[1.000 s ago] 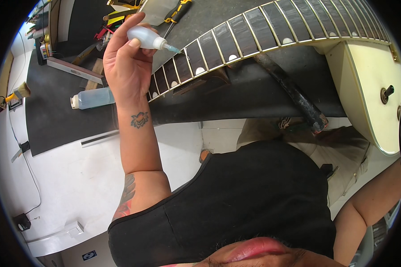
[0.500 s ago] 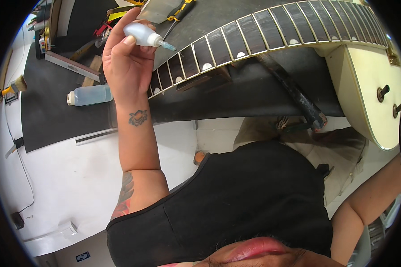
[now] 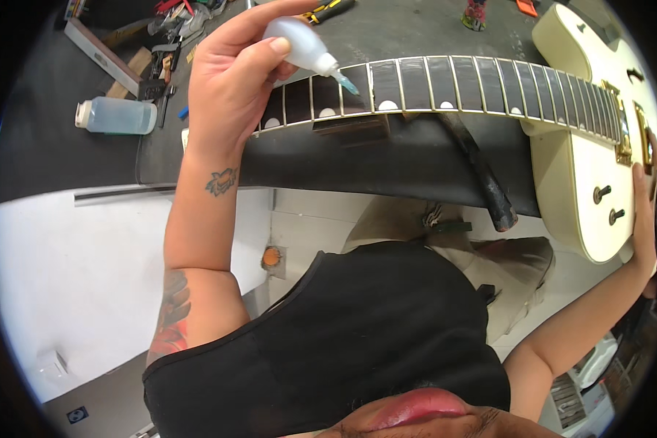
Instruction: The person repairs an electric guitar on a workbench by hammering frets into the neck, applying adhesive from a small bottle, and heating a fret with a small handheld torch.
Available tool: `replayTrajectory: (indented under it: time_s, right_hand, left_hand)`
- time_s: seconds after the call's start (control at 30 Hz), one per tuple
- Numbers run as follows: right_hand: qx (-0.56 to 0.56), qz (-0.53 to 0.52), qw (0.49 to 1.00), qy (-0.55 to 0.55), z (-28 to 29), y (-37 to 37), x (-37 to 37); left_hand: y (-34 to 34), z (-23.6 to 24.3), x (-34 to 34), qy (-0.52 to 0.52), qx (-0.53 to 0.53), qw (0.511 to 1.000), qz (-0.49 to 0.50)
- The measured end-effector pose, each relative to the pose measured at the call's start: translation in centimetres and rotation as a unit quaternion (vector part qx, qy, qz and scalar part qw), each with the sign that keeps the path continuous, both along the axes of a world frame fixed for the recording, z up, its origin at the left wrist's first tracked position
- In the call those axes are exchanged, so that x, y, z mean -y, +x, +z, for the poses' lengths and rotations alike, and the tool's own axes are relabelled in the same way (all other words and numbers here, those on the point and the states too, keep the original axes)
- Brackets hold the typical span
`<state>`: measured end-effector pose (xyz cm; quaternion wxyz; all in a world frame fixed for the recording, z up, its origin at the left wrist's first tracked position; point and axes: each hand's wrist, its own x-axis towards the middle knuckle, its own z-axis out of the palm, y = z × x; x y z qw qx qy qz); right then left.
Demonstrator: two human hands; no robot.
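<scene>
My left hand (image 3: 244,80) is closed round a small translucent squeeze bottle (image 3: 297,44) with a white neck. Its pale blue tapered tip points down over the dark fretboard (image 3: 409,84), close to a metal fret; whether it touches cannot be told. The cream electric guitar (image 3: 562,182) lies with its neck pointing left and its body at the right. A dark block (image 3: 354,130) is under the neck. Against the edge of the guitar body rests my right hand (image 3: 644,219), fingers stretched along it and partly lost at the dark rim.
A larger bottle of bluish liquid (image 3: 120,117) lies on the black bench mat (image 3: 66,160) at left. Behind it are loose tools, a wooden strip (image 3: 135,69) and a long level-like bar (image 3: 102,55). A dark bar (image 3: 482,168) projects past the bench's near edge. A patterned can (image 3: 474,14) stands behind the neck.
The view has shifted, bringing more of the guitar body into sight. My left hand and squeeze bottle appear farther right. My right hand now shows on the guitar body.
</scene>
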<state>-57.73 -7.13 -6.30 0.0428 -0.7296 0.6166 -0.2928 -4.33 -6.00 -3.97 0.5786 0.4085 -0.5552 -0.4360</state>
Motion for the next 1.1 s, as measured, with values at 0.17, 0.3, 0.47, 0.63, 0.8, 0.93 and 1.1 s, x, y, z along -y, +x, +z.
replayTrajectory:
  time_s: [0.17,0.3,0.47,0.63,0.8,0.93,1.1]
  right_hand:
    - [0.014,-0.025,1.0,0.001,-0.7,-0.5,0.0]
    - [0.006,-0.022,0.999,0.024,-0.5,-0.4,0.0]
    - [0.007,-0.005,1.0,0.009,-0.3,-0.3,0.0]
    - [-0.033,-0.002,0.999,-0.005,-0.2,-0.5,0.0]
    - [-0.026,-0.003,0.999,-0.021,-0.2,0.0,-0.1]
    - [-0.008,-0.007,1.0,-0.011,-0.1,0.2,0.0]
    - [-0.018,-0.017,1.0,-0.002,-0.3,-0.2,0.0]
  left_hand:
    - [0.6,0.3,0.0,0.006,0.021,0.997,-0.067]
    - [0.7,0.1,0.0,0.004,0.042,0.997,-0.067]
    - [0.9,0.0,0.2,0.002,0.045,0.997,-0.057]
    - [0.7,0.1,0.2,0.017,0.046,0.999,-0.021]
    - [0.8,-0.1,0.6,0.011,0.054,0.998,-0.008]
    - [1.0,-0.3,0.9,-0.005,0.047,0.999,-0.005]
    - [1.0,-0.4,1.0,-0.005,0.022,1.0,0.003]
